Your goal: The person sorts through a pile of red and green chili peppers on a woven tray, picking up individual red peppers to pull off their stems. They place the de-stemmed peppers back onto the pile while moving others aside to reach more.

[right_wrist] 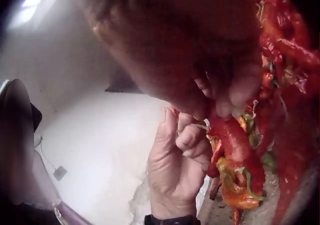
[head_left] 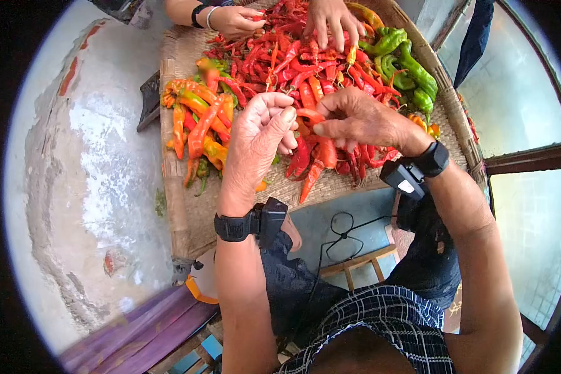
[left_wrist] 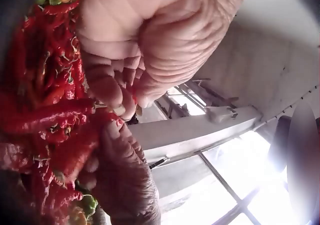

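Note:
In the head view a red pepper (head_left: pixel 310 115) lies between the two hands over the woven tray. The right hand (head_left: pixel 371 118) holds its body, thumb and fingers curled round it. The left hand (head_left: pixel 258 134) is at the pepper's other end, thumb tip against the forefinger; a small red bit shows between them in the left wrist view, where the left hand (left_wrist: pixel 155 40) is above the right hand (left_wrist: pixel 125 170). The right wrist view shows the left hand (right_wrist: pixel 177 160) close to the right hand (right_wrist: pixel 200 60) and a red pepper (right_wrist: pixel 235 147).
A woven tray (head_left: pixel 199 215) bears a heap of red peppers (head_left: pixel 255 59), orange peppers (head_left: pixel 202 128) at left and green peppers (head_left: pixel 417 71) at right. Another person's hands (head_left: pixel 234 22) (head_left: pixel 333 22) reach into the heap from the far side. Window panes (head_left: pixel 533 212) stand at right.

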Motion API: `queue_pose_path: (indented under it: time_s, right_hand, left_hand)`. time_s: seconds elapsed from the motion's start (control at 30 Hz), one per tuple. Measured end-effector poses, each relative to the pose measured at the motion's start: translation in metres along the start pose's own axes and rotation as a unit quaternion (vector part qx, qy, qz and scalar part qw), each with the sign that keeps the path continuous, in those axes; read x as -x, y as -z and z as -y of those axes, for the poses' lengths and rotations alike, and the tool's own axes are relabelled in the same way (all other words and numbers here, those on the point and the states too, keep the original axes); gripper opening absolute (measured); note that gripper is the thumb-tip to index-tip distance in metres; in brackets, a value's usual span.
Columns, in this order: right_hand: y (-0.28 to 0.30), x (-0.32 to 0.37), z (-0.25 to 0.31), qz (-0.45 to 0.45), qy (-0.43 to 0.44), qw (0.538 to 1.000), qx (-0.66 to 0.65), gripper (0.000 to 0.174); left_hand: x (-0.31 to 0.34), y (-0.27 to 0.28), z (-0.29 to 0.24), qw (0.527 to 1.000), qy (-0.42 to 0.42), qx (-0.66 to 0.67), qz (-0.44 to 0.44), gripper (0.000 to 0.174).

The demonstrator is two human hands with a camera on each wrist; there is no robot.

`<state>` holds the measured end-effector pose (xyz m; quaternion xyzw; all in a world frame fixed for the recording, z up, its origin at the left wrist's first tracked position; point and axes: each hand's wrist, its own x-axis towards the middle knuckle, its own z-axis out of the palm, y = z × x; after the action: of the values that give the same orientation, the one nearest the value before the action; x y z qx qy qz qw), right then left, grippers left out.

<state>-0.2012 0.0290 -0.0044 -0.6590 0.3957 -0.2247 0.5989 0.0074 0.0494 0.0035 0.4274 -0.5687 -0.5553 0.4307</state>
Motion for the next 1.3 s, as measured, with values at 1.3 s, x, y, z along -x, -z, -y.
queue_pose_path:
  time_s: [1.3]
  right_hand:
    - [0.002,0.000,-0.020,-0.135,0.232,0.934,0.234,0.020]
  left_hand:
    - [-0.007,-0.007,0.039,0.783,-0.037,-0.621,0.022,0.034]
